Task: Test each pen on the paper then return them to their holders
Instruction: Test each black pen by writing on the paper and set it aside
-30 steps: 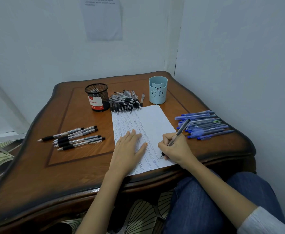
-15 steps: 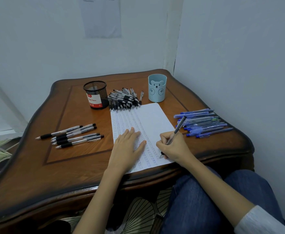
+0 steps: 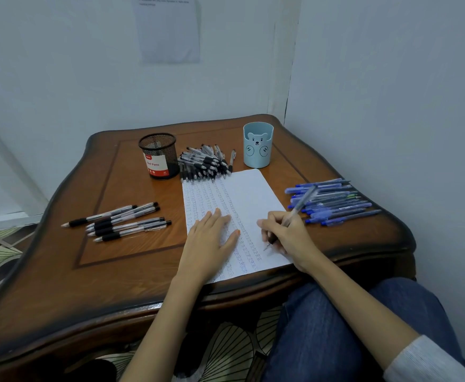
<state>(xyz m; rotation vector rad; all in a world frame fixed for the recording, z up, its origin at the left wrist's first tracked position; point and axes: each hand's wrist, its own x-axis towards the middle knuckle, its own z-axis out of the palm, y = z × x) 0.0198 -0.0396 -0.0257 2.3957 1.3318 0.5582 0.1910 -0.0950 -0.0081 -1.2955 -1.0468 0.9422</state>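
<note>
The right hand (image 3: 289, 235) pinches a pen (image 3: 299, 206), thumb and fingers curled round its lower barrel at the dark grip sleeve, with the tip down on the paper (image 3: 242, 194) near the paper's right edge. The left hand (image 3: 212, 241) lies flat on the paper's near half, fingers straight and slightly apart, pinning the sheet.

The pen looks light, thin and stiff, with a smooth plastic barrel likely to roll if set down loose. The sleeve is the surest hold for writing, and mid-barrel would suit dropping it upright into a holder (which one it belongs in I cannot tell).

A black mesh holder (image 3: 159, 155) and a blue cup (image 3: 258, 146) stand beyond the paper's far edge, with a heap of black pens (image 3: 203, 164) between them. Blue pens (image 3: 333, 202) lie right of the paper, and five black pens (image 3: 118, 220) lie left of it.
</note>
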